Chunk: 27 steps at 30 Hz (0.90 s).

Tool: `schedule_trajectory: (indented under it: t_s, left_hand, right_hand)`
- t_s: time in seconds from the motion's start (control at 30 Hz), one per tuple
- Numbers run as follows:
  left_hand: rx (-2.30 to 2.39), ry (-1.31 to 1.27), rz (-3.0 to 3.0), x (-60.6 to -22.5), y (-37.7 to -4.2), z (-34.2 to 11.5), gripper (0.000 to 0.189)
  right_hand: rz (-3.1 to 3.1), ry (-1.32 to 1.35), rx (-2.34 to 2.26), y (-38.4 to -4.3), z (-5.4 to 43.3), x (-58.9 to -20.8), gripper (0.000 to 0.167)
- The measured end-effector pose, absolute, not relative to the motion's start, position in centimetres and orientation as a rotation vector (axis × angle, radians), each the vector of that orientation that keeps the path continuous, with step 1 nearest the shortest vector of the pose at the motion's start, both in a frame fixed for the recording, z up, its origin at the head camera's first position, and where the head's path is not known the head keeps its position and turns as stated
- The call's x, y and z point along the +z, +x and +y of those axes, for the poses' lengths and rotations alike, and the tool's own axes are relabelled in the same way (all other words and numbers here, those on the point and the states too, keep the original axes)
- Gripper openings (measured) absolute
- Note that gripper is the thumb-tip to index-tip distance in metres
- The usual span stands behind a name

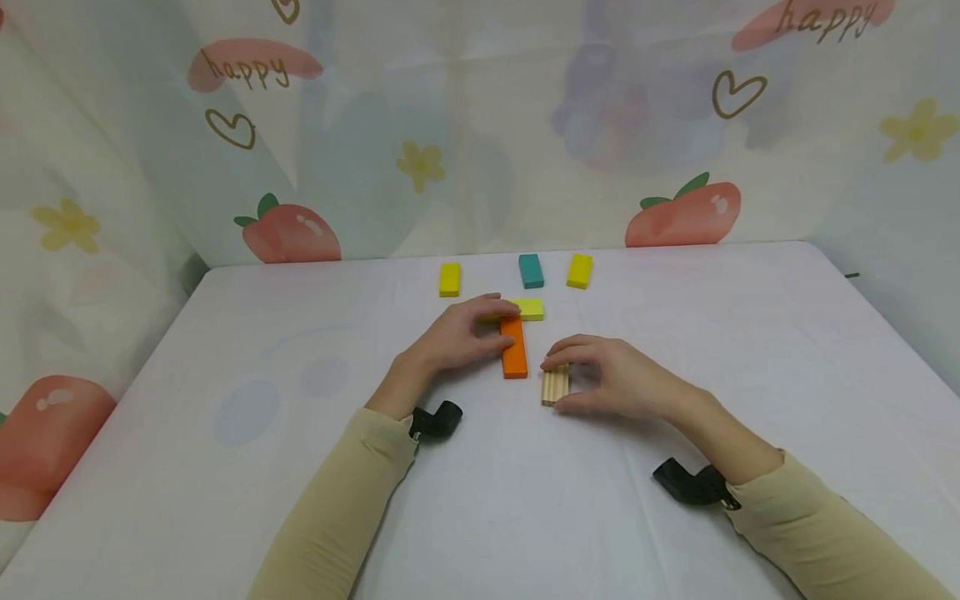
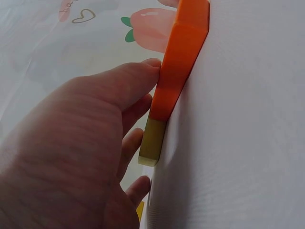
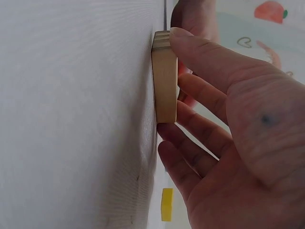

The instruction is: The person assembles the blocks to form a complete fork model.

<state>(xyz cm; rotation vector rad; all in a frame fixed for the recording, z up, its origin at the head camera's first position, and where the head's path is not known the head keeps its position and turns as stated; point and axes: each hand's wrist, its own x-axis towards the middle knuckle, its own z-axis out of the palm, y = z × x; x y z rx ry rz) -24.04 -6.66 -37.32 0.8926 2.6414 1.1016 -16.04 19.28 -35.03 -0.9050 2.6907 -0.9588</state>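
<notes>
My left hand (image 1: 467,332) holds an orange block (image 1: 514,358) that lies lengthwise on the table. Its thumb is against the block's left side and its index finger at the far end. A yellow-green block (image 1: 531,310) lies crosswise against that far end, its left part hidden by the fingers. To the right, my right hand (image 1: 622,375) grips a plain wooden block (image 1: 555,387) with grooved stripes, thumb at the near end and fingers at the far end. In the right wrist view, this wooden block (image 3: 165,86) sits close against the white cloth.
Farther back lie a yellow block (image 1: 449,280), a teal block (image 1: 531,272) and another yellow block (image 1: 580,272), spaced apart in a row. A white cloth (image 1: 465,508) covers the table, and a printed curtain (image 1: 480,100) hangs behind its back edge.
</notes>
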Motion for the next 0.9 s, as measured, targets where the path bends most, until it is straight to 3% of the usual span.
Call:
schedule_trajectory:
  t_s: [0.9]
  left_hand:
    - [1.081, 0.899, 2.645, -37.42, -24.23, -6.75, 0.041]
  right_hand:
    - [2.681, -0.891, -0.930, -16.11, 19.20, -34.96, 0.042]
